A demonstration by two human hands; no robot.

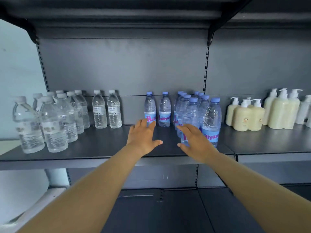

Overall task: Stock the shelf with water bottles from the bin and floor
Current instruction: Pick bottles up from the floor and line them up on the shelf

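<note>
On the dark grey shelf (104, 148) stand blue-capped water bottles: two at the back (157, 110) and a tight cluster (198, 115) to their right. White-capped clear bottles fill the left side (53, 118), with two more further back (106, 110). My left hand (143, 137) reaches over the shelf with straight fingers, fingertips near the left back blue bottle. My right hand (193, 140) is spread open in front of the blue cluster, covering the lower part of a front bottle. Neither hand holds anything.
Cream pump bottles (249, 115) stand on the adjoining shelf section to the right. An upper shelf (134, 12) overhangs the bottles. A lower dark shelf (168, 212) lies beneath. A pale wall is at the left.
</note>
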